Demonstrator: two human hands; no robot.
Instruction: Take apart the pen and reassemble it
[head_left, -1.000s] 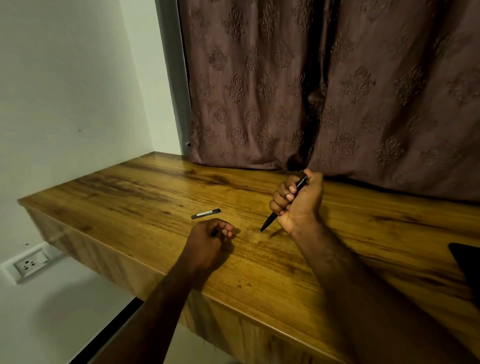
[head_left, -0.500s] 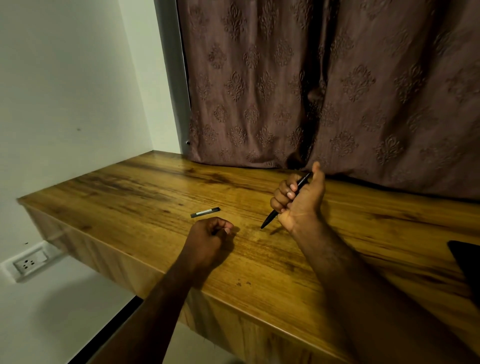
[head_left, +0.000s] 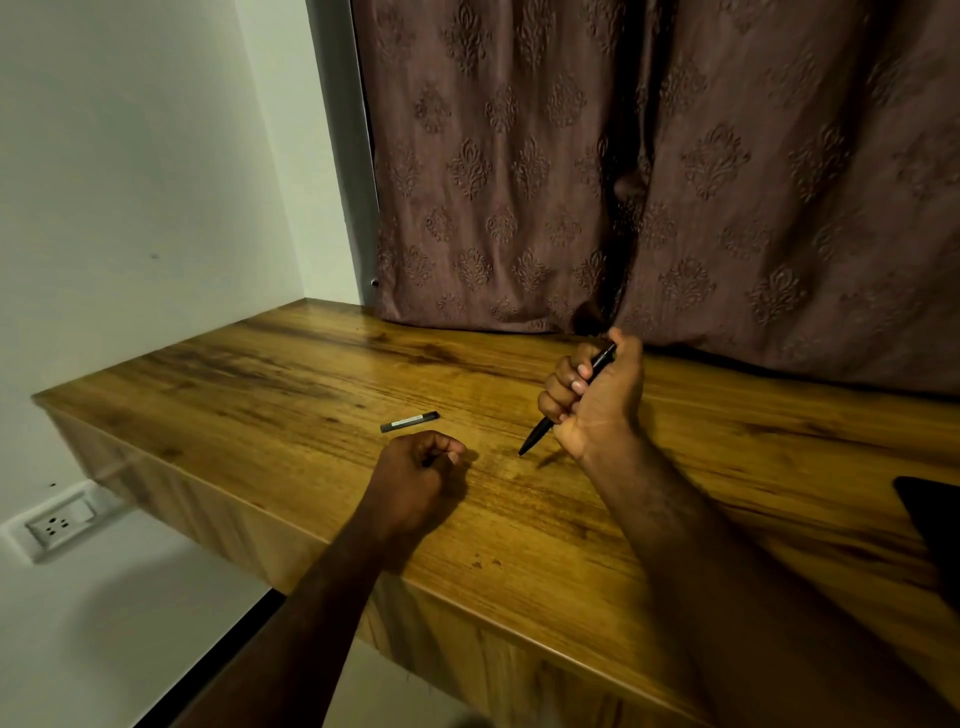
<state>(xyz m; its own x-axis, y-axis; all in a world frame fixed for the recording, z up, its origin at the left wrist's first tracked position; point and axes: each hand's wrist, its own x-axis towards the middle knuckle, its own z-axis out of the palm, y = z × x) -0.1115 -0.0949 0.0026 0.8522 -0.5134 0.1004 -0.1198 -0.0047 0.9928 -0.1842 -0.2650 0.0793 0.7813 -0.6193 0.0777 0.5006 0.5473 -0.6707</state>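
Pen (head_left: 566, 402) gripped in right hand (head_left: 597, 402), fingers (head_left: 563, 382) wrapped round the barrel, thumb at the top end. Long axis diagonal, tip pointing down-left, just above the wooden surface (head_left: 727, 467). Left hand (head_left: 418, 475) rests on the surface in a loose fist, fingers curled; cannot tell if it holds anything. 1 short dark pen part (head_left: 409, 422) lies flat just beyond the left hand, long axis roughly left-right.

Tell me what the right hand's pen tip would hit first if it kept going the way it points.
Held in the right hand, the pen slants down and left; its tip would probably meet bare tabletop first, short of the left hand.
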